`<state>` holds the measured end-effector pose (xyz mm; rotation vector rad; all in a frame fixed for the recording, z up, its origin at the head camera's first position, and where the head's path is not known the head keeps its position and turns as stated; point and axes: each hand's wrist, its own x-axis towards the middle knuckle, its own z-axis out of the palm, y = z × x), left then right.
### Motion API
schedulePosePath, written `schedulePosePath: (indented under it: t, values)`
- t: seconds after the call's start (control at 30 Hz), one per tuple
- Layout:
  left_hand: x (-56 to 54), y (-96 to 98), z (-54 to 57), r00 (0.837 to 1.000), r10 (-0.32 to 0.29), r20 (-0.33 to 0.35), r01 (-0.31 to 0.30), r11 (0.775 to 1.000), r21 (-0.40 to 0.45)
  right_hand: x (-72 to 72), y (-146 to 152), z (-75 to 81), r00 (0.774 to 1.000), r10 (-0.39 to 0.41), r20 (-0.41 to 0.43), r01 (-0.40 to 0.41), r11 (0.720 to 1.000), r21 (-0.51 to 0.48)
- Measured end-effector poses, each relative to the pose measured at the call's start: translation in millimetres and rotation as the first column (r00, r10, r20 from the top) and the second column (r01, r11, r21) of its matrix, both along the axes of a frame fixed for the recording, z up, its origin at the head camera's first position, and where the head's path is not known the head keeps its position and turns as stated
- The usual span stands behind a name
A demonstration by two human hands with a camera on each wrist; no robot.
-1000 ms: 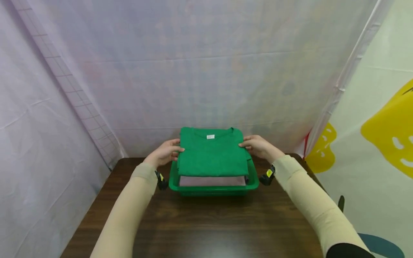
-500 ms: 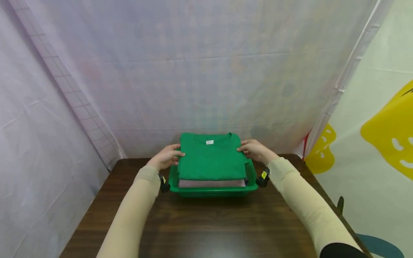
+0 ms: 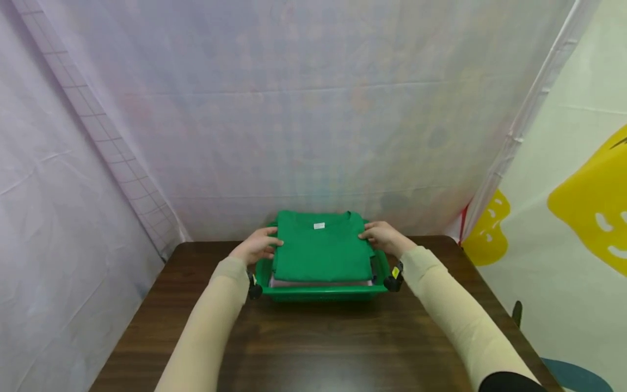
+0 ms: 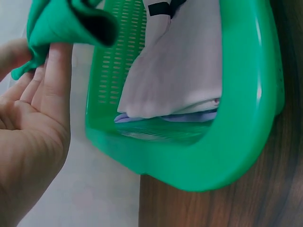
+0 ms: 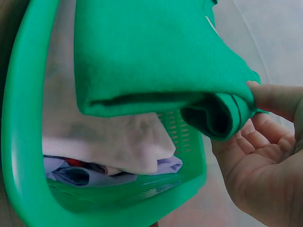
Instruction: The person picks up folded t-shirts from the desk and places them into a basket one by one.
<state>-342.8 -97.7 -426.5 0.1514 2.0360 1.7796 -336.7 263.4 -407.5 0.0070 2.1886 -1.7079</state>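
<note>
A folded green T-shirt [image 3: 320, 253] with a white neck label hangs over a green plastic basket [image 3: 323, 294]. My left hand [image 3: 257, 246] pinches its left edge between thumb and fingers, as the left wrist view also shows. On the opposite edge my right hand [image 3: 384, 238] pinches the shirt, thumb on top and fingers beneath in the right wrist view. Under the shirt, inside the basket, lies a folded pale pink garment [image 4: 182, 66]. Lavender cloth [image 5: 94, 177] shows below that garment. The shirt is held above this pile; most of the pile is hidden in the head view.
The basket stands near the back of a dark wooden table [image 3: 333, 348]. Directly behind the table hangs a pale curtain [image 3: 313, 136]. Another white sheet with yellow figures [image 3: 597, 201] hangs on the right.
Both hands have lowered the green T-shirt toward the basket. Less of the pink garment shows in front of it now. The basket stays in about the same place.
</note>
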Motion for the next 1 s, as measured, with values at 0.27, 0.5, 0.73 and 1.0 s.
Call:
schedulePosePath:
  t: [0.27, 0.5, 0.73, 1.0]
  values:
    - [1.0, 2.8, -4.1, 1.0, 0.019, 0.004, -0.019, 1.0, -0.023, -0.5, -1.1, -3.8, 1.0, -0.017, 0.013, 0.017, 1.0, -0.001]
    - [-1.8, 3.4, -9.1, 1.0, 0.019, 0.022, -0.018, 0.999, -0.051, 0.1, -2.2, -8.6, 1.0, -0.015, 0.027, 0.014, 0.999, 0.033]
    - [1.0, 3.4, -9.0, 1.0, 0.021, 0.016, -0.02, 0.997, -0.081, 1.8, -5.7, -10.5, 0.999, -0.039, 0.024, 0.038, 0.998, 0.05]
    - [1.5, 6.8, -12.6, 1.0, 0.011, 0.024, -0.008, 0.994, -0.105, 3.7, -5.3, -16.3, 0.999, -0.048, 0.004, 0.048, 0.995, 0.093]
